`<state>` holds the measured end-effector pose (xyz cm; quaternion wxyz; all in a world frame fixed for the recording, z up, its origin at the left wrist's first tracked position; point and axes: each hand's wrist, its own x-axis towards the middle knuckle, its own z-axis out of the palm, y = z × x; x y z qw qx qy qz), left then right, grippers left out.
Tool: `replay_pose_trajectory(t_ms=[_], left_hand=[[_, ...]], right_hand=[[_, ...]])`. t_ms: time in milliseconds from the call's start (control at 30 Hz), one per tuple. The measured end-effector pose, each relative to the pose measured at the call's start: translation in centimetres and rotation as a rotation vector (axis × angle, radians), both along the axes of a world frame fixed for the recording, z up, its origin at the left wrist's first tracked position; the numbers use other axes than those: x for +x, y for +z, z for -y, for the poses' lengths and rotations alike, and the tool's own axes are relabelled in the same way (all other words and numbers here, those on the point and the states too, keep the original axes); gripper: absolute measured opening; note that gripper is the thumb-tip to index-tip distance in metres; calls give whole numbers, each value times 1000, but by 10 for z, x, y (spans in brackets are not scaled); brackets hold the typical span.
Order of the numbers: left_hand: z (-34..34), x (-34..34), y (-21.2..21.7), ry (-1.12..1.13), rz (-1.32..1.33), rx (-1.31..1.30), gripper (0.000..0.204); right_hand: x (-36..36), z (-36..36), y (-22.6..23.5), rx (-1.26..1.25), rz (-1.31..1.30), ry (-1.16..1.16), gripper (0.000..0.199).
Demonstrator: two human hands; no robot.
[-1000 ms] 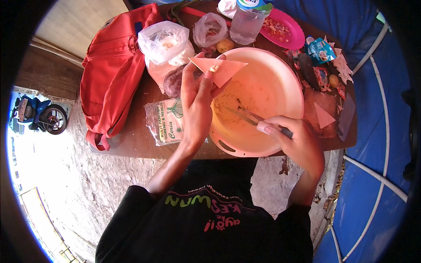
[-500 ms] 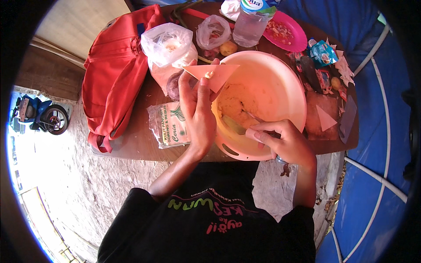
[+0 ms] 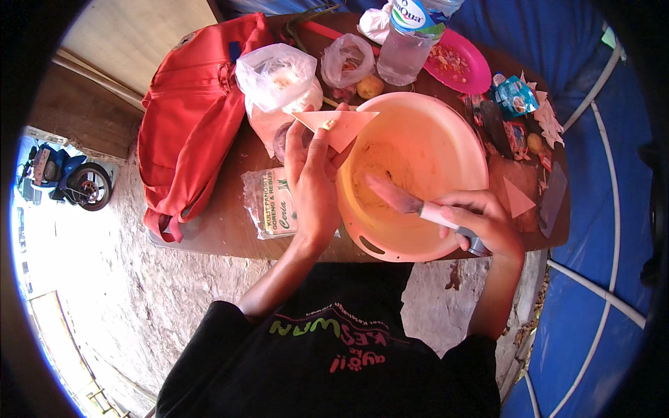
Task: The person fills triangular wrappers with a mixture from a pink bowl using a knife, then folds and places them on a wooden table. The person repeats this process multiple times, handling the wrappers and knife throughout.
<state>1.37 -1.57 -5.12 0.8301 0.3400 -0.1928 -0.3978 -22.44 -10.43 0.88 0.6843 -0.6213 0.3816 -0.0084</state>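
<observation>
My left hand (image 3: 313, 184) holds up a thin, pale dumpling wrapper (image 3: 352, 124) in a triangle shape, its long edge at the top. A small whitish dab (image 3: 327, 125) sits on it by my thumb tip. In my right hand (image 3: 481, 216) is a long flat-bladed utensil (image 3: 398, 195) with a white and grey handle; I cannot tell if it is a knife or a spatula. Its blade hangs over a large basin (image 3: 460, 146), pale inside with yellowish-brown mash (image 3: 376, 164) smeared on its bottom and wall.
Left of the basin lie a pack of wrappers (image 3: 275, 205), plastic bags (image 3: 279, 80) and a red backpack (image 3: 188, 118). Behind stand a water bottle (image 3: 404, 52) and a pink plate (image 3: 470, 66) of chopped bits. To the right are sachets (image 3: 514, 96) and another triangular wrapper (image 3: 518, 198).
My right hand has moved right and slightly down, lifting the blade off the mash, so its handle now shows. My left hand still holds the wrapper in nearly the same place.
</observation>
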Motion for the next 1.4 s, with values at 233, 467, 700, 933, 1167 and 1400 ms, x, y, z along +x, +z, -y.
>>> replay_pose_trajectory(t_ms=[233, 467, 700, 933, 1167, 1400], left_hand=[[0, 4, 16, -124, -28, 44, 35], [-6, -12, 32, -253, -98, 149, 42], [-14, -2, 41, -270, -67, 111, 36], [-3, 6, 29, -207, -20, 36, 39], [9, 0, 11, -169, 44, 77, 47], [7, -4, 8, -145, 83, 47, 48]], right_hand=[[0, -32, -1, -214, 308, -342, 31], [19, -46, -17, -975, 189, -334, 27], [13, -52, -14, -1146, 73, -271, 27], [0, -43, 0, -919, -104, -226, 26], [27, -31, -9, -752, -126, 39, 23], [37, -25, -20, -684, -138, 125, 24]])
